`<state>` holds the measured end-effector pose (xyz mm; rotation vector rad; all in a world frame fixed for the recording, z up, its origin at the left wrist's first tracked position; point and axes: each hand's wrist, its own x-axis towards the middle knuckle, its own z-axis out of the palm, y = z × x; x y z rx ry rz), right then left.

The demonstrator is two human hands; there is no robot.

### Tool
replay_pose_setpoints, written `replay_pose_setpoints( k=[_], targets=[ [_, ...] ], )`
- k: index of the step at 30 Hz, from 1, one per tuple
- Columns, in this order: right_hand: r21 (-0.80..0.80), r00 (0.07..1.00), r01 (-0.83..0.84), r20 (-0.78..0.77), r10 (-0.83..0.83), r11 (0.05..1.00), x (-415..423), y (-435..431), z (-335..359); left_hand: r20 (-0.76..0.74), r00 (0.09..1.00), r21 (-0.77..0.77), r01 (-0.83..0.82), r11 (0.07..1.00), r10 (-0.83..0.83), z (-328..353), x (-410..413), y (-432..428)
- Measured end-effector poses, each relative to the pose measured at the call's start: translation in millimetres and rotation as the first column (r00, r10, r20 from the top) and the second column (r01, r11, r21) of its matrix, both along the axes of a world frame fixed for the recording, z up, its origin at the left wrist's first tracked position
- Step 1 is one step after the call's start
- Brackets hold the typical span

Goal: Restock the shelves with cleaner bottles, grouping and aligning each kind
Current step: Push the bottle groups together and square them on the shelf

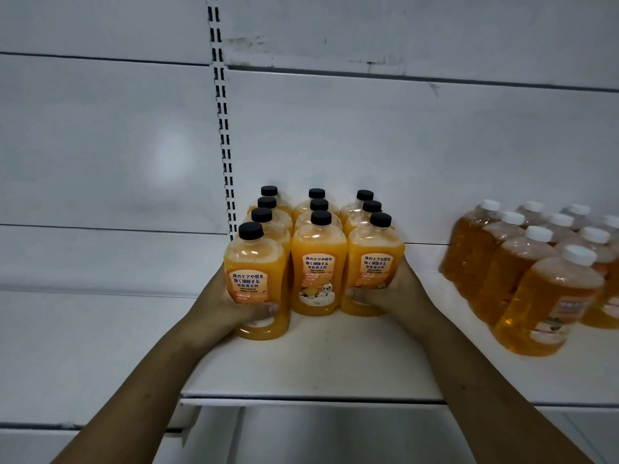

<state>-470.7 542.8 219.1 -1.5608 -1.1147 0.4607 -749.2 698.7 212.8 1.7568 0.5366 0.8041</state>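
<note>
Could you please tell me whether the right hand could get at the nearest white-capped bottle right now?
Probably yes, after letting go: the right hand grips a black-capped bottle, and only bare shelf separates it from the white-capped bottle.

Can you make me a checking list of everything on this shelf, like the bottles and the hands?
Surface: white shelf, bottles standing upright on it.
Job's things: black-capped bottles in three rows running back, four in the left row and three in each of the others; white-capped bottles grouped apart to the right.
Clutter: nothing seen.
Hands: left hand grips the front left bottle; right hand grips the front right bottle; a thumb lies across each.
Cables: nothing seen.
Surroundings: white back panel with a slotted upright.
</note>
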Motion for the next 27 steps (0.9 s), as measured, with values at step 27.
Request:
replay_pose_setpoints(
  k=[27],
  targets=[
    [0.008, 1.0, -0.009, 0.005, 0.009, 1.0, 2.8, 0.2, -3.4, -0.03, 1.0, -0.016, 0.002, 1.0, -0.003, 1.0, -1.3, -2.8]
  ],
)
